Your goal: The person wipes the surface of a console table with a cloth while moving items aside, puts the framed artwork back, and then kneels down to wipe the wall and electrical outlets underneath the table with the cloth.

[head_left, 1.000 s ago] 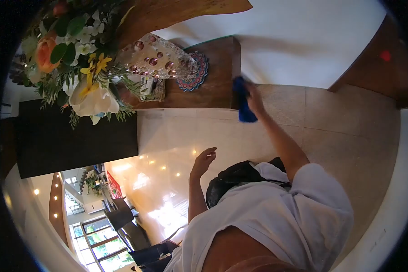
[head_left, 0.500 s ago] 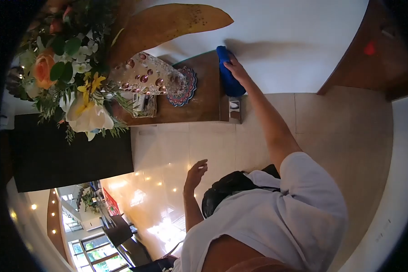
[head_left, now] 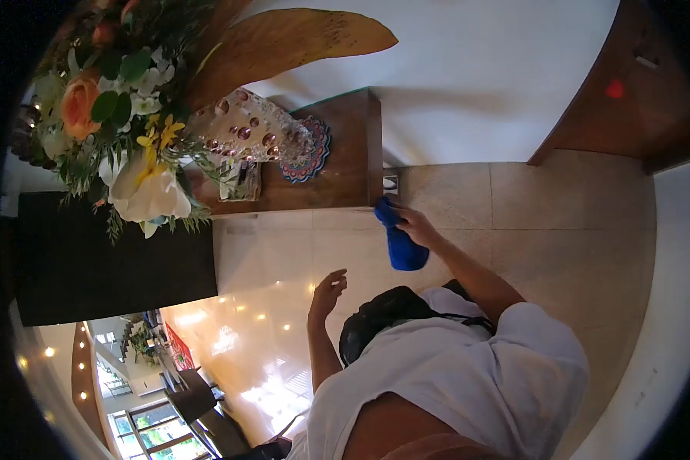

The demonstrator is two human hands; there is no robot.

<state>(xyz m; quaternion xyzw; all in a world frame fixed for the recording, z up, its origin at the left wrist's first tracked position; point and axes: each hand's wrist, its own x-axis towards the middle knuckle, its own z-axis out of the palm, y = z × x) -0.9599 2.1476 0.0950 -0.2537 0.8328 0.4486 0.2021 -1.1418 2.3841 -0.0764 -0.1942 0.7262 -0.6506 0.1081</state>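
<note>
A blue cloth is bunched in my right hand, its lower part hanging loose. The hand is by the front corner of the wooden table, with the upper end of the cloth close to that corner; whether they touch I cannot tell. My left hand is held out over the floor, fingers loosely bent and apart, with nothing in it. On the tabletop a jewelled glass vase stands on a patterned round mat, beside a small stack of papers or booklets.
Flowers and a large brown leaf spread from the vase. A white wall backs the table. A brown door is at the right. A black bag hangs at my waist. A dark panel is at the left.
My right hand has drawn the blue cloth from the table's far end, by the wall, along its edge to the near corner, closer to me. My left hand has barely moved.
</note>
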